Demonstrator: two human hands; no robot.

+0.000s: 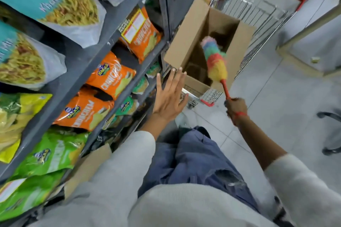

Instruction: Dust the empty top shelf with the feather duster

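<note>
**Duster over open box, left hand free by the shelves**

Right hand (235, 107) is clenched round the red handle of the feather duster (215, 61), low end of the handle hidden in the fist. Duster head is rainbow-coloured and fluffy, and points up and away over the open mouth of a cardboard box (186, 42). The far tip is blurred; can't tell if it touches anything inside. The box sits in a wire shopping cart (258, 14) with red trim. The cart's far end is cut off by the top edge and the box contents are dark and unreadable.

Left hand (170, 96) is open with fingers spread, gripping nothing, hovering near the front edge of the grey metal shelves (103, 55) and just beside the near corner of the box. Can't tell if the fingertips touch the box.

The shelves run along the left side, loaded with orange chip bags (110, 79), green bags (49, 155) lower down, and big teal-and-clear snack bags (55, 5) higher up. The upper bags are cropped by the frame. Lower shelf levels under the orange bags are shadowed, with packs there hard to make out. No top shelf is in view.

Light grey sleeves, blue jeans (199, 162) and a grey tiled floor (276, 107) fill the bottom and right. A red thread sits on the right wrist. A dark curved object at the right edge is cut off and unidentifiable.
</note>
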